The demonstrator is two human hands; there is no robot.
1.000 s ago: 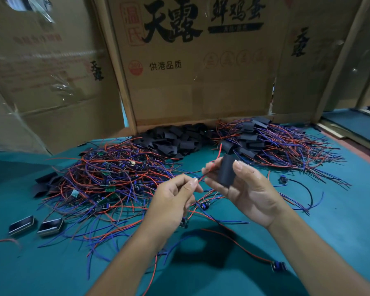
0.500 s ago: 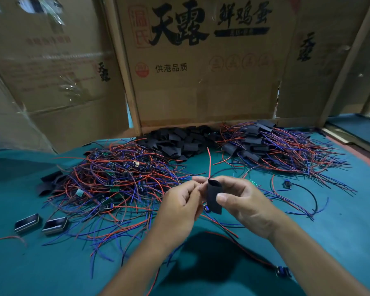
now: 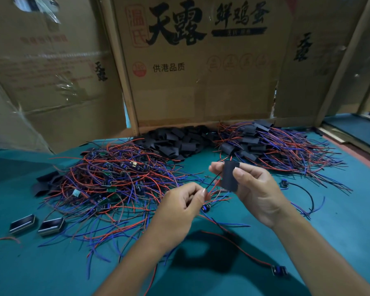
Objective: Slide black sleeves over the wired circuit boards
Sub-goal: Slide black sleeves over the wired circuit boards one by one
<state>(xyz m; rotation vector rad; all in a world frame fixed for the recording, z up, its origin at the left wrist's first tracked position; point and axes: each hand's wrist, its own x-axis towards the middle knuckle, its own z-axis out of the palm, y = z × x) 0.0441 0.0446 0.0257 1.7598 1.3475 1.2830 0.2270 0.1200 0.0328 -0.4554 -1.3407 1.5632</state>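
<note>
You are mid-threading: the leads are through the sleeve, the board is not yet covered. Your left hand [image 3: 179,207] sits nearest you, just below and left of the black sleeve [image 3: 230,176], its fingers [image 3: 202,194] curled and pinching the red and dark wires [image 3: 215,183] that run up into the sleeve's lower end. Just below that pinch, a small blue-cored circuit board [image 3: 206,208] hangs on the same wires, still outside the sleeve. Your right hand [image 3: 257,194] holds the sleeve upright above the counter [image 3: 340,221], thumb on its front face and fingers curled behind it; a red wire tip shows at the sleeve's top. In my judgement the next move calls for drawing the wires through from the top, or pushing the sleeve down, until the board is inside, keeping the sleeve mouth open.

Left of the sleeve lies the tangled pile of unsleeved boards [image 3: 115,178]. Beyond the sleeve lies the heap of loose sleeves [image 3: 175,142], and to its far right the finished pile [image 3: 265,144].
</note>
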